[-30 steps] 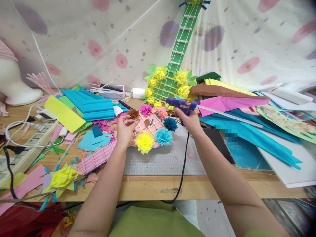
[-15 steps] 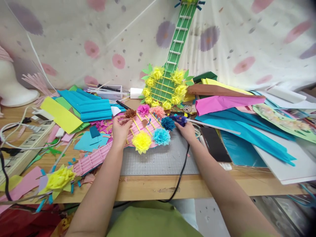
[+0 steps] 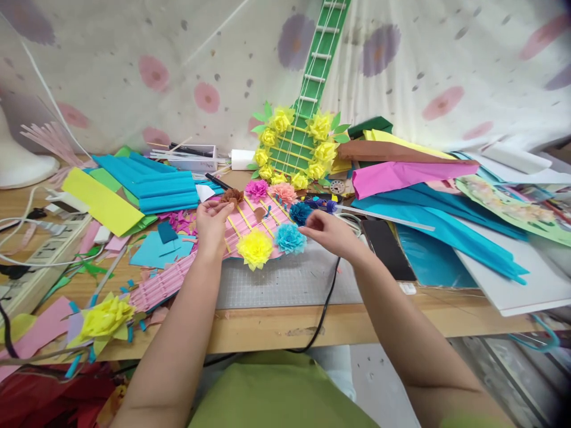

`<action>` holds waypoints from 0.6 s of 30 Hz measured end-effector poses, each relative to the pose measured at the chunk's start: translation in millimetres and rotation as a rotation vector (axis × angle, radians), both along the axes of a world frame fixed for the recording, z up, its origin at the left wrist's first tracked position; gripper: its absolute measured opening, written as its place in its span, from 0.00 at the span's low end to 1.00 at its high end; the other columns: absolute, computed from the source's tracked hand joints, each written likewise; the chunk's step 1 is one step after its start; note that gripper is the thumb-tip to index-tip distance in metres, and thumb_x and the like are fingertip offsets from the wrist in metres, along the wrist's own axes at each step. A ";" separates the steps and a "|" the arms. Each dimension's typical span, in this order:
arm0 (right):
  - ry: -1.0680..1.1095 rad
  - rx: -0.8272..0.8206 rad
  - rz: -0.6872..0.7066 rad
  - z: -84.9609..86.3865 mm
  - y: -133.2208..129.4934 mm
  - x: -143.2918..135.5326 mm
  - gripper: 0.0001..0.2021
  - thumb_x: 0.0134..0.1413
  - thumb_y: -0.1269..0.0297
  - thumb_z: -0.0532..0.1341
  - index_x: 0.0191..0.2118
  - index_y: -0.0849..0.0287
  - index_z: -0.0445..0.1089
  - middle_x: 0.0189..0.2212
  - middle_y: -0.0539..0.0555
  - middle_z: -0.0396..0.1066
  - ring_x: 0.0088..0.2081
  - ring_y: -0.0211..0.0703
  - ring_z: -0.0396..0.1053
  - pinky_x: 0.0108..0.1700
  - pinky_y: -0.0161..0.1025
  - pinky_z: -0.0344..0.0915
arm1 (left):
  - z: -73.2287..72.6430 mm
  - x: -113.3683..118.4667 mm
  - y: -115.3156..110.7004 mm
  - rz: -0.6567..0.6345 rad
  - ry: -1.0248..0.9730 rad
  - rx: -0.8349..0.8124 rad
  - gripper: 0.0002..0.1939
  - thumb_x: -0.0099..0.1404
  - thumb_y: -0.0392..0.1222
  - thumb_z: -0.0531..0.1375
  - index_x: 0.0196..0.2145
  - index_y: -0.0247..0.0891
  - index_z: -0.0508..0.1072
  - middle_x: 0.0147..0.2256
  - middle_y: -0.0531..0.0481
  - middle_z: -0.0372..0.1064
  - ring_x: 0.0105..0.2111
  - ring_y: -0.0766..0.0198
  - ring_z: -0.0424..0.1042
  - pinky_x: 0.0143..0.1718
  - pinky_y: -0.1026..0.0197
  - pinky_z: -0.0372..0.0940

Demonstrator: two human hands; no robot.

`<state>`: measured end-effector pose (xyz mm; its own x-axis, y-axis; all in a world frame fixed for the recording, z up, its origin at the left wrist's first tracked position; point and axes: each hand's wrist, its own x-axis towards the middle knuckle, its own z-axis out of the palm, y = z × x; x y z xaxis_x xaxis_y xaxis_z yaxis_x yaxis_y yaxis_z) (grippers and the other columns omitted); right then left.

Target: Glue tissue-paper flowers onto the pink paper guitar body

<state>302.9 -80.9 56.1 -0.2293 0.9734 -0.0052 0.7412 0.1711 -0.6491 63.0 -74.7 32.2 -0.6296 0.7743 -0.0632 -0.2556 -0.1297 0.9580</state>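
A pink paper guitar (image 3: 163,278) lies on the table, its body resting on a grey cutting mat (image 3: 285,282). Brown (image 3: 232,197), magenta, coral, dark blue (image 3: 300,213), light blue (image 3: 290,238) and yellow paper flowers (image 3: 254,249) ring its yellow-striped body. My left hand (image 3: 211,224) has its fingertips closed on the brown flower at the body's left edge. Beside the light blue and dark blue flowers is my right hand (image 3: 329,232), fingers loosely bent, with nothing visible in them. Behind it lies a blue glue gun (image 3: 325,205) with a long glue stick (image 3: 388,218).
A green paper guitar (image 3: 312,89) with yellow flowers leans at the back. Folded crepe paper (image 3: 414,176) and a black phone (image 3: 387,249) lie right. Paper scraps, a power strip (image 3: 49,264) and cables crowd the left. A black cord (image 3: 328,297) hangs over the front edge.
My right hand has let go of the glue gun and moved left toward the blue flowers. The left hand stays at the brown flower. The view has tilted down slightly.
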 end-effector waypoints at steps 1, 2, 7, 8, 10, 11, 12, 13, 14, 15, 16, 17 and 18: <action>0.159 -0.011 0.055 4.0 3.0 -17.7 0.12 0.47 0.53 0.61 0.28 0.57 0.63 0.27 0.51 0.69 0.29 0.39 0.65 0.32 0.37 0.60 | 2.0 3.0 0.3 -0.015 -0.039 -0.010 0.19 0.43 0.33 0.66 0.29 0.40 0.59 0.27 0.55 0.69 0.31 0.68 0.72 0.29 0.67 0.61; 0.313 -0.028 0.084 6.3 7.4 -36.3 0.12 0.47 0.54 0.62 0.29 0.57 0.64 0.29 0.51 0.69 0.29 0.37 0.65 0.33 0.36 0.61 | 3.7 5.8 0.5 -0.034 -0.079 -0.028 0.19 0.43 0.33 0.66 0.29 0.40 0.59 0.27 0.55 0.69 0.30 0.69 0.71 0.28 0.68 0.59; 0.885 -0.339 0.048 3.0 30.5 -116.4 0.07 0.47 0.66 0.63 0.33 0.59 0.65 0.30 0.49 0.69 0.32 0.33 0.68 0.38 0.34 0.66 | 5.0 9.7 1.6 -0.051 -0.192 -0.092 0.18 0.45 0.36 0.65 0.28 0.40 0.58 0.25 0.59 0.66 0.24 0.73 0.66 0.25 0.68 0.54; 0.945 -0.393 0.032 1.7 32.8 -126.6 0.07 0.46 0.68 0.63 0.32 0.59 0.65 0.29 0.48 0.68 0.31 0.32 0.68 0.39 0.33 0.66 | 3.4 8.5 2.3 -0.043 -0.199 -0.087 0.18 0.45 0.36 0.66 0.28 0.40 0.58 0.25 0.59 0.66 0.24 0.73 0.65 0.25 0.68 0.54; 1.035 -0.470 0.013 -0.2 34.8 -141.2 0.06 0.47 0.71 0.64 0.30 0.60 0.65 0.27 0.47 0.68 0.29 0.30 0.68 0.39 0.33 0.67 | -0.7 5.8 4.1 -0.026 -0.206 -0.073 0.20 0.44 0.38 0.66 0.28 0.40 0.57 0.25 0.59 0.65 0.24 0.73 0.65 0.26 0.68 0.54; 1.066 -0.495 0.005 -0.7 34.8 -146.1 0.06 0.47 0.71 0.64 0.29 0.60 0.65 0.26 0.47 0.68 0.28 0.30 0.68 0.40 0.34 0.67 | -2.8 4.9 5.0 -0.018 -0.204 -0.065 0.20 0.44 0.38 0.67 0.28 0.40 0.57 0.26 0.59 0.65 0.25 0.73 0.65 0.26 0.68 0.54; 1.090 -0.508 -0.007 -0.9 34.6 -150.0 0.06 0.47 0.72 0.63 0.28 0.60 0.64 0.25 0.46 0.68 0.27 0.30 0.67 0.40 0.35 0.67 | -4.8 4.4 5.8 -0.014 -0.200 -0.059 0.20 0.44 0.39 0.67 0.28 0.41 0.56 0.26 0.59 0.65 0.25 0.73 0.65 0.27 0.68 0.54; 1.104 -0.511 -0.030 -0.9 34.4 -152.9 0.06 0.48 0.73 0.63 0.27 0.60 0.64 0.24 0.46 0.67 0.26 0.29 0.67 0.40 0.35 0.68 | -6.4 4.4 6.4 -0.012 -0.193 -0.056 0.21 0.44 0.40 0.67 0.28 0.41 0.56 0.26 0.59 0.65 0.25 0.72 0.65 0.27 0.68 0.54; 1.107 -0.508 -0.056 -0.8 34.5 -155.1 0.07 0.48 0.74 0.63 0.26 0.60 0.63 0.23 0.46 0.67 0.25 0.29 0.67 0.39 0.35 0.68 | -7.4 4.8 6.8 -0.014 -0.186 -0.053 0.21 0.44 0.40 0.67 0.28 0.41 0.57 0.26 0.59 0.66 0.25 0.72 0.66 0.28 0.67 0.55; 1.099 -0.501 -0.079 -0.6 35.0 -156.4 0.08 0.49 0.75 0.62 0.25 0.60 0.63 0.22 0.45 0.67 0.24 0.29 0.66 0.39 0.35 0.69 | -7.9 5.2 7.0 -0.022 -0.183 -0.054 0.20 0.44 0.41 0.67 0.28 0.41 0.57 0.26 0.59 0.66 0.25 0.72 0.66 0.28 0.67 0.55; 1.080 -0.492 -0.096 -0.4 36.3 -156.8 0.08 0.50 0.75 0.61 0.25 0.60 0.62 0.21 0.45 0.66 0.23 0.29 0.66 0.37 0.35 0.69 | -7.7 5.4 7.3 -0.036 -0.180 -0.060 0.20 0.44 0.41 0.66 0.29 0.41 0.58 0.27 0.58 0.66 0.26 0.72 0.66 0.28 0.67 0.55; 1.056 -0.477 -0.109 -0.3 38.4 -156.1 0.09 0.51 0.76 0.60 0.24 0.60 0.62 0.21 0.45 0.65 0.23 0.29 0.66 0.36 0.34 0.69 | -7.1 5.0 7.8 -0.055 -0.174 -0.067 0.19 0.44 0.41 0.66 0.29 0.41 0.59 0.27 0.58 0.67 0.26 0.71 0.67 0.28 0.67 0.56; 1.025 -0.455 -0.121 -0.2 41.4 -154.2 0.10 0.53 0.76 0.59 0.24 0.60 0.61 0.20 0.45 0.65 0.22 0.28 0.65 0.34 0.33 0.69 | -6.0 3.6 8.7 -0.075 -0.158 -0.071 0.19 0.44 0.40 0.66 0.30 0.41 0.60 0.28 0.57 0.67 0.27 0.71 0.67 0.29 0.66 0.56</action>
<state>148.7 -39.5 55.8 -0.2338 0.9451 -0.2283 -0.1818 -0.2731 -0.9446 66.7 -66.1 26.2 -0.5482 0.8089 -0.2125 -0.4099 -0.0384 0.9113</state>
